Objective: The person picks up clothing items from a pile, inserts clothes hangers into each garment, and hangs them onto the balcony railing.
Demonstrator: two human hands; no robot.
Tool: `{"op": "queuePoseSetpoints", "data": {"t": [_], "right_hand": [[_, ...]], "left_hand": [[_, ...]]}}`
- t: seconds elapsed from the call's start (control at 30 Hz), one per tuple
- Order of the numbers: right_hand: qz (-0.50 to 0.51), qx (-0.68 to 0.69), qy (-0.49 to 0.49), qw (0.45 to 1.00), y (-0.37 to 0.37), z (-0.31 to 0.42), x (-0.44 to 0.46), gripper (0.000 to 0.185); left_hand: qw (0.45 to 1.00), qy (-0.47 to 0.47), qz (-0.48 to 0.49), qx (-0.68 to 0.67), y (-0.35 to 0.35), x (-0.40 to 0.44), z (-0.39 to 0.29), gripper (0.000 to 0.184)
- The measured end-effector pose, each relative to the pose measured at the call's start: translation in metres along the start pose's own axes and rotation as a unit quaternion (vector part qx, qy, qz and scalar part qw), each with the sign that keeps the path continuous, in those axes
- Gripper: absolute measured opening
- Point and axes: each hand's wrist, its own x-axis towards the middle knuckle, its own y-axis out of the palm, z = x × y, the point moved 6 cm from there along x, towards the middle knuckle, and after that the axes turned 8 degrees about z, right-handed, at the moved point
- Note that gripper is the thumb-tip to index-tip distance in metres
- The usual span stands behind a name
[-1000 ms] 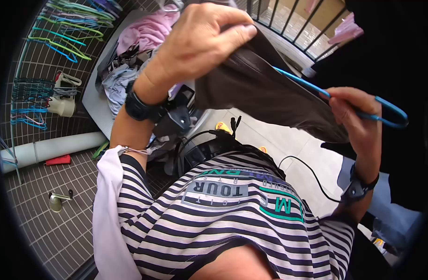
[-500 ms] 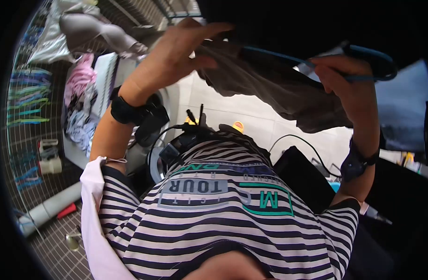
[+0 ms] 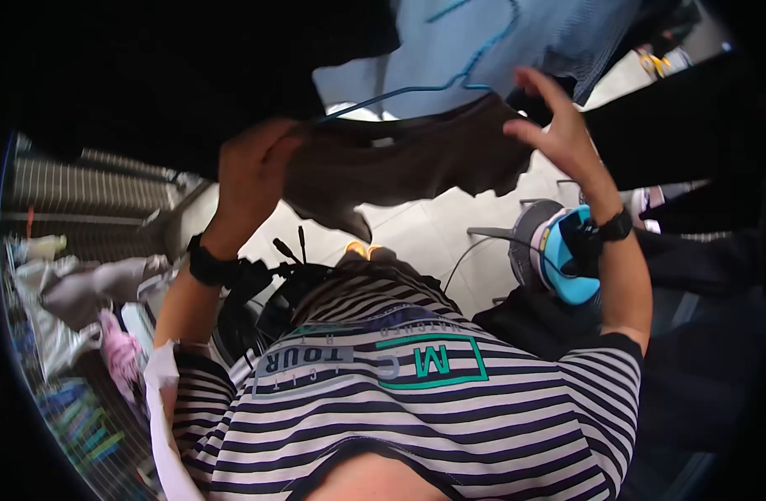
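Note:
A dark brown garment (image 3: 408,163), its exact kind unclear, hangs across a blue hanger (image 3: 400,90) in front of me. My left hand (image 3: 253,167) is closed at the garment's left end, by the low end of the hanger, and is slightly blurred. Beside the right end of the garment, my right hand (image 3: 563,138) is open, thumb and fingers apart and nothing between them. The hanger's hook points up in front of a light blue cloth (image 3: 416,54). I cannot tell whether the hook rests on anything.
Black cloth (image 3: 191,67) fills the upper left. A round stool with a bright blue top (image 3: 571,259) stands at the right on the tiled floor (image 3: 425,234). Heaped at the lower left are a pink cloth (image 3: 120,351) and a grey bra (image 3: 99,284) beside a wire rack (image 3: 82,192).
My view has swung to the right. My right hand has let go of the hanger and opened. The left hand has closed at the garment's end, and the hanger now shows its hook upward.

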Motion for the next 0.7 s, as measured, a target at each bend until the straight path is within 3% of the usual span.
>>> {"op": "queuePoseSetpoints", "data": {"t": [0.17, 0.2, 0.33, 0.37, 0.5, 0.53, 0.57, 0.7], "right_hand": [[-0.087, 0.174, 0.256, 0.947, 0.026, -0.078, -0.092, 0.052], [-0.164, 0.173, 0.206, 0.949, 0.023, -0.078, -0.102, 0.035], [-0.22, -0.078, 0.119, 0.965, -0.011, -0.007, -0.112, 0.007], [-0.217, -0.111, 0.104, 0.964, -0.019, -0.004, -0.118, 0.01], [-0.261, -0.106, 0.236, 0.93, -0.055, -0.034, -0.15, 0.011], [-0.219, -0.136, 0.251, 0.933, -0.057, -0.06, -0.157, 0.014], [-0.103, -0.165, 0.316, 0.929, -0.053, -0.083, -0.16, 0.016], [-0.086, 0.033, 0.206, 0.974, -0.048, -0.057, -0.137, 0.029]], "left_hand": [[1.0, 0.027, -0.001, -0.013, -0.006, 0.01, 0.024, 0.014], [0.999, 0.028, 0.011, -0.014, -0.003, 0.013, 0.027, 0.014], [0.996, 0.078, 0.022, 0.023, 0.014, 0.017, 0.051, 0.014], [0.995, 0.09, 0.028, 0.025, 0.016, 0.02, 0.051, 0.015], [0.99, 0.119, 0.067, -0.017, 0.024, 0.024, 0.037, 0.015], [0.989, 0.123, 0.079, -0.04, 0.028, 0.026, 0.028, 0.016], [0.988, 0.113, 0.076, -0.072, 0.035, 0.029, 0.023, 0.015], [0.986, 0.103, 0.067, -0.117, 0.06, 0.052, -0.003, 0.013]]}}
